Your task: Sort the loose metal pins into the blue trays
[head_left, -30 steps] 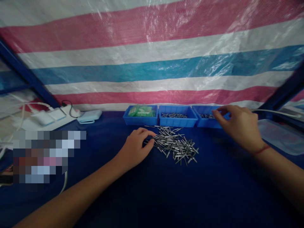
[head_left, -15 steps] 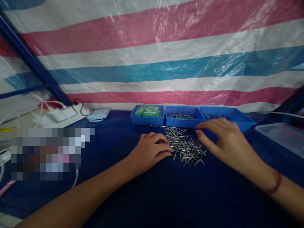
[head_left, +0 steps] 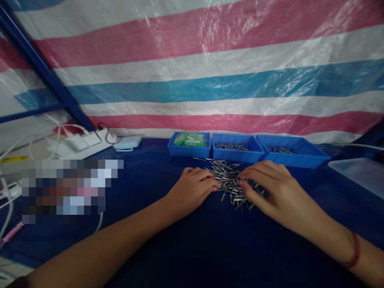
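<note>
Left hand (head_left: 192, 190), curled, and right hand (head_left: 276, 186), thumb and fingers barely parted, any grip untellable; both at a loose heap of thin silver metal pins (head_left: 229, 182), on dark-blue tabletop (head_left: 186, 248), before three blue plastic bins (head_left: 237, 155), seemingly lined up for easy reach.

Head view, one: taken from above the near edge of the tabletop (head_left: 192, 248), faced forward and down, both hands at close range, striped sheet (head_left: 192, 88) behind.
</note>
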Demonstrator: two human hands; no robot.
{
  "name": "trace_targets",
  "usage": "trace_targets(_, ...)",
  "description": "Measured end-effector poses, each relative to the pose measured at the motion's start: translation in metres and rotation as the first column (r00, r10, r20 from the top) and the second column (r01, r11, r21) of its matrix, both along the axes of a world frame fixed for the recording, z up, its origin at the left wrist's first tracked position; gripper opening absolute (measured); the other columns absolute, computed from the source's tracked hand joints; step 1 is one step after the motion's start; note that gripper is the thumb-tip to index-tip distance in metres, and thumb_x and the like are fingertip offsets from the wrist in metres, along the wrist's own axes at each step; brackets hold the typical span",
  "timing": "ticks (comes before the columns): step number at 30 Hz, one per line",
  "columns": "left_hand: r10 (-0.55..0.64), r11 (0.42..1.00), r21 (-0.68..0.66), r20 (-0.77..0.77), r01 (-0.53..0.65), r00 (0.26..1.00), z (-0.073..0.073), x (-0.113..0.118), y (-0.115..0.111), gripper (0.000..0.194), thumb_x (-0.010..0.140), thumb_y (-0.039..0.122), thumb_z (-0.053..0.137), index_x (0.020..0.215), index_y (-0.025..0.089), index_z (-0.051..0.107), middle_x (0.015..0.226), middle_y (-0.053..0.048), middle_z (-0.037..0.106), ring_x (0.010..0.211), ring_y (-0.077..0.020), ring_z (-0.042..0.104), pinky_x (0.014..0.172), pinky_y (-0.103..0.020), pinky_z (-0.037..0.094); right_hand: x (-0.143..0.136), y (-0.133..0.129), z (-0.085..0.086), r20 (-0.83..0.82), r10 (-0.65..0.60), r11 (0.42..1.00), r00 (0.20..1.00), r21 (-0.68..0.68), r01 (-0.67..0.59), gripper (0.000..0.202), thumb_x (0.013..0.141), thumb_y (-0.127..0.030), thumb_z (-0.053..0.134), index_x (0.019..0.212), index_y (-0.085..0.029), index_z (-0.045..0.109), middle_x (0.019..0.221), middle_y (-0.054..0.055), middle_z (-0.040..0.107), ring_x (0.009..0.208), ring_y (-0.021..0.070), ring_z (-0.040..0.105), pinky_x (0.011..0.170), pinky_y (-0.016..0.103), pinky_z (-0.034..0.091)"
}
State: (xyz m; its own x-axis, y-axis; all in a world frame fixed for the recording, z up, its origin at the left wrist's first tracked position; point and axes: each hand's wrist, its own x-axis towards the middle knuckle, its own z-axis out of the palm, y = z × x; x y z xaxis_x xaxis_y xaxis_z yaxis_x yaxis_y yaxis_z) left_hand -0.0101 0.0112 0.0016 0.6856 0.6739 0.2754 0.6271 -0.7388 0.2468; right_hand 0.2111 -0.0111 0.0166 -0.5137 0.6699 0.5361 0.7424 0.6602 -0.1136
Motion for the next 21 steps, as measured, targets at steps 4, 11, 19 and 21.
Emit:
trace_targets(4,0.012,0.999,0.048,0.044,-0.014,0.999,-0.002,0.0,-0.001,0.018,0.092,0.022,0.045,0.099,0.021,0.063,0.105,-0.002,0.062,0.097,-0.0186,0.054,0.086,-0.035,0.034,-0.005,-0.004,-0.001,0.0,0.042,0.998,0.999,-0.037,-0.042,0.013,0.086,-0.025,0.051,0.091,-0.019,0.062,0.088,0.005,0.064,0.084,0.0208,0.055,0.074,0.038,0.037)
trace_targets(11,0.053,0.991,0.113,0.188,-0.075,0.981,0.004,0.001,-0.003,0.016,0.093,0.021,0.043,0.097,0.018,0.059,0.1,-0.004,0.064,0.097,-0.0178,0.055,0.087,-0.034,0.035,-0.011,-0.008,-0.004,-0.007,0.066,0.993,0.998,-0.097,-0.066,0.017,0.085,-0.028,0.053,0.097,-0.019,0.061,0.092,0.006,0.065,0.087,0.0208,0.056,0.075,0.037,0.039)
trace_targets(19,0.018,0.992,0.107,0.355,-0.059,0.935,0.007,0.005,-0.013,0.014,0.093,0.018,0.041,0.093,0.019,0.055,0.094,-0.003,0.064,0.094,-0.0165,0.057,0.088,-0.033,0.037,-0.019,-0.012,-0.006,-0.091,0.099,0.98,0.991,-0.166,-0.113,0.015,0.088,-0.023,0.049,0.09,-0.021,0.064,0.086,0.004,0.066,0.08,0.0182,0.058,0.071,0.035,0.043)
trace_targets(21,0.025,0.998,0.04,0.401,-0.045,0.916,0.006,0.006,-0.015,0.011,0.092,0.019,0.042,0.096,0.019,0.053,0.094,-0.003,0.063,0.092,-0.0161,0.057,0.086,-0.032,0.039,-0.021,-0.013,-0.006,-0.167,0.097,0.971,0.981,-0.198,-0.13,0.014,0.088,-0.021,0.049,0.087,-0.021,0.063,0.082,0.003,0.065,0.077,0.017,0.058,0.069,0.033,0.044)
